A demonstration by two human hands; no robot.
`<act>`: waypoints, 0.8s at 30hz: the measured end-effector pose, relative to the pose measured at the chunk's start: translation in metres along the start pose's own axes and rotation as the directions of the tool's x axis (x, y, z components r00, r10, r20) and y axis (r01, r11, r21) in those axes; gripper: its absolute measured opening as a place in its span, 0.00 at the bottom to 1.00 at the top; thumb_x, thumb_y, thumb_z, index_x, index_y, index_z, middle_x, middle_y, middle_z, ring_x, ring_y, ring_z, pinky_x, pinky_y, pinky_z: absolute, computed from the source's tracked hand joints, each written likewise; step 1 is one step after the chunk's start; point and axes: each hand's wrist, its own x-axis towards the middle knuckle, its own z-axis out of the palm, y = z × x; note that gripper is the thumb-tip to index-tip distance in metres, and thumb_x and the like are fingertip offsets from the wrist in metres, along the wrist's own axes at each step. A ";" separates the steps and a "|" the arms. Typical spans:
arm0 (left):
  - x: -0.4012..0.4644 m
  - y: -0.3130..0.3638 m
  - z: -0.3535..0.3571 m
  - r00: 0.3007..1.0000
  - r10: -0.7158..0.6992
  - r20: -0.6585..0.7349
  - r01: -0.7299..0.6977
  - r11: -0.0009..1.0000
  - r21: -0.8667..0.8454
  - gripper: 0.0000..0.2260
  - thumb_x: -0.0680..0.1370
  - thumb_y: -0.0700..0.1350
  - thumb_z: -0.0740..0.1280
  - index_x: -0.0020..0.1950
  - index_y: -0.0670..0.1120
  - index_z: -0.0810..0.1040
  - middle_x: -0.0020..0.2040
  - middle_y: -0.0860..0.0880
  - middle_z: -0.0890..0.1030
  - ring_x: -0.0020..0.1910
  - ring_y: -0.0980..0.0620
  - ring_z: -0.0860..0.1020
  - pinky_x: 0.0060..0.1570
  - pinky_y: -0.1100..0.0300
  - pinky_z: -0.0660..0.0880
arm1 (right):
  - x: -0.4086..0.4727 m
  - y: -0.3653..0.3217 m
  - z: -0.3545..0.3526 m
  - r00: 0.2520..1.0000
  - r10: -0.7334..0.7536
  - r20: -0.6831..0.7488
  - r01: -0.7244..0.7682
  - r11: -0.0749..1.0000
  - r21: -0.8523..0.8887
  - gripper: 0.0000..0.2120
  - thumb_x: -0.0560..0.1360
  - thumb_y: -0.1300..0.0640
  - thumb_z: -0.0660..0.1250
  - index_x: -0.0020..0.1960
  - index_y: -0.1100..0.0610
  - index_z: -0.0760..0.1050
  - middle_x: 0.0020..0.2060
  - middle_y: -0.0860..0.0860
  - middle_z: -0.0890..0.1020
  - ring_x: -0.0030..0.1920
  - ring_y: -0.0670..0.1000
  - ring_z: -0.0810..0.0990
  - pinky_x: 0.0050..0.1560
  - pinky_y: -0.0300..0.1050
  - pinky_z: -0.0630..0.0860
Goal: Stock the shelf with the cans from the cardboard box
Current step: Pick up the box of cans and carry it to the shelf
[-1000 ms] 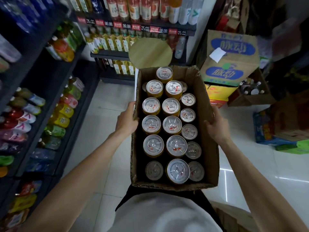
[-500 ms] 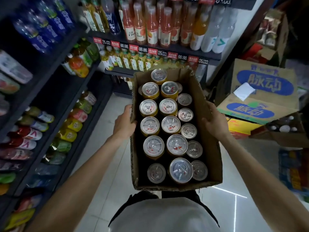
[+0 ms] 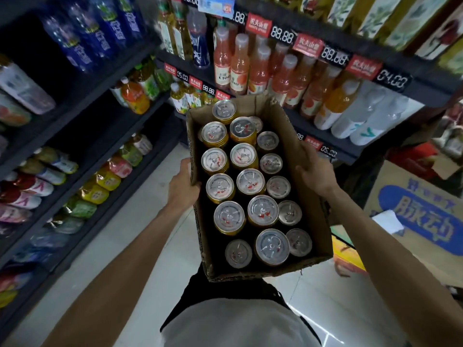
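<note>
An open cardboard box (image 3: 309, 196) is held up in front of my chest, tilted a little to the right. It is packed with several upright yellow cans (image 3: 250, 182) with silver tops, in three rows. My left hand (image 3: 182, 186) grips the box's left wall. My right hand (image 3: 316, 172) grips its right wall. Dark shelves (image 3: 323, 132) full of bottled drinks stand just beyond the box's far end.
A second run of dark shelves (image 3: 82, 169) with lying bottles lines the left side. Printed cardboard cartons (image 3: 421, 221) are stacked on the floor at the right. A pale tiled aisle (image 3: 112, 246) runs between them.
The box and both hands have risen and come closer to the far shelves. The view has tipped up and to the right, and the box now leans right.
</note>
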 end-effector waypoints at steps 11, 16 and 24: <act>0.064 0.020 0.016 0.983 -0.178 -0.039 0.173 0.979 -0.107 0.25 0.77 0.41 0.65 0.70 0.46 0.58 0.54 0.39 0.79 0.51 0.39 0.78 0.44 0.56 0.70 | 0.139 0.007 0.007 0.970 -0.177 0.166 0.192 0.978 -0.078 0.30 0.74 0.63 0.65 0.73 0.57 0.60 0.64 0.60 0.75 0.61 0.61 0.75 0.59 0.52 0.71; 0.062 0.024 0.047 0.951 -0.275 -0.138 0.261 0.959 -0.112 0.26 0.76 0.37 0.63 0.72 0.43 0.56 0.51 0.36 0.80 0.48 0.36 0.78 0.42 0.52 0.72 | 0.186 0.015 0.014 0.913 -0.279 0.297 0.322 0.941 -0.106 0.30 0.75 0.61 0.65 0.74 0.52 0.58 0.63 0.59 0.76 0.59 0.60 0.77 0.58 0.48 0.72; 0.049 0.056 0.098 0.878 -0.421 -0.230 0.388 0.905 -0.175 0.27 0.75 0.33 0.60 0.71 0.41 0.54 0.48 0.37 0.80 0.46 0.36 0.78 0.39 0.53 0.69 | 0.239 0.030 0.027 0.851 -0.367 0.375 0.401 0.916 -0.013 0.29 0.74 0.64 0.66 0.73 0.51 0.61 0.64 0.57 0.76 0.62 0.56 0.75 0.58 0.39 0.68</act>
